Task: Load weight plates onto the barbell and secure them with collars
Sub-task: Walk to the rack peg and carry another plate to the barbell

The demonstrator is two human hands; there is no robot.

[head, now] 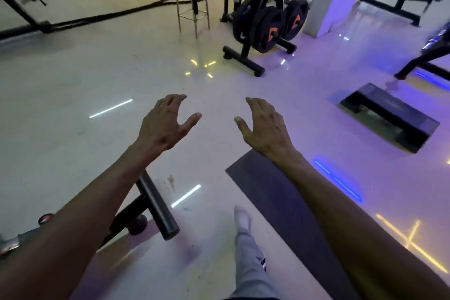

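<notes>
Left hand (pixel 165 124), right hand (pixel 264 126): centre frame, outstretched, fingers spread, empty; black round rubber weight plates (pixel 267 29) racked upper centre.

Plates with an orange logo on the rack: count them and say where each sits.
2. One orange-logo plate hangs low at the front of the plate rack; the other hangs just right of it. Other plates are dark or blurred, so more logos may be hidden.

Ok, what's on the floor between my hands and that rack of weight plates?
Head view: bare glossy floor with light reflections separates the open left hand and right hand from the plate rack holding black weight plates. Nothing blocks the way.
</notes>
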